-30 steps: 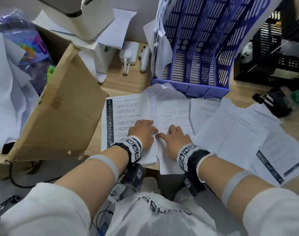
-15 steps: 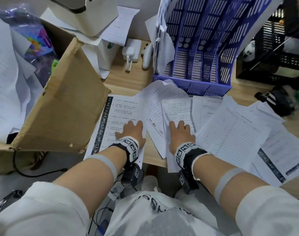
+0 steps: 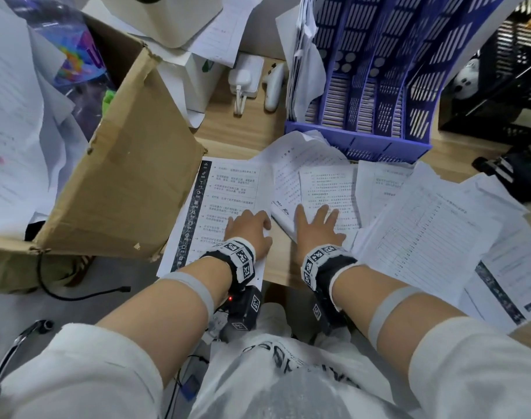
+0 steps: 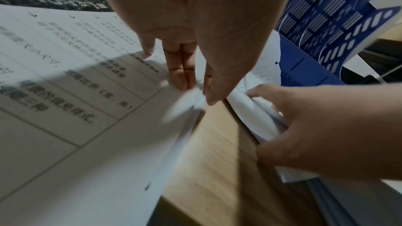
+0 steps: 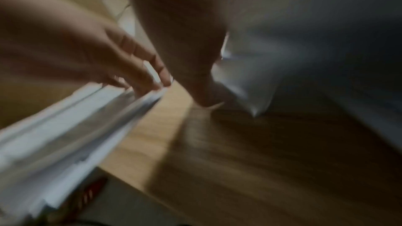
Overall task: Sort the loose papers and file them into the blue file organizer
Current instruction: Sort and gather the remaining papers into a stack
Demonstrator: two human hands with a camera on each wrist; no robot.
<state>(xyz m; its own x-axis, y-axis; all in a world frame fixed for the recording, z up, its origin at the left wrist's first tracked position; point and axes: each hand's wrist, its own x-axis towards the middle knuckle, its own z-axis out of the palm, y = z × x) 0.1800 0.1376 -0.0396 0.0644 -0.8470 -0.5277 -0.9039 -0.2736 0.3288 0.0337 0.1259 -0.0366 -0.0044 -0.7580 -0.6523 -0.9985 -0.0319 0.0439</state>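
Observation:
The blue file organizer (image 3: 358,143) stands upright at the back of the desk, with papers (image 3: 303,55) in its leftmost slot. My left hand (image 3: 249,226) lies flat on a printed sheet with a dark side strip (image 3: 234,189); its fingers (image 4: 182,75) are straight and press near the sheet's right edge. My right hand (image 3: 315,228) rests with spread fingers on a small pile of text pages (image 3: 327,186). A strip of bare wooden desk (image 3: 277,261) shows between the two piles. The right wrist view is blurred.
More loose sheets (image 3: 433,231) fan out to the right over the desk. A tilted cardboard box (image 3: 122,182) crowds the left side. A white charger (image 3: 246,77) sits behind the papers, a black object (image 3: 515,176) at the right, and a black crate (image 3: 500,71) behind it.
My hands have moved apart, each sliding its papers along. The strip-edged sheet went left and toward me, the text pages went right, and bare desk opened between them.

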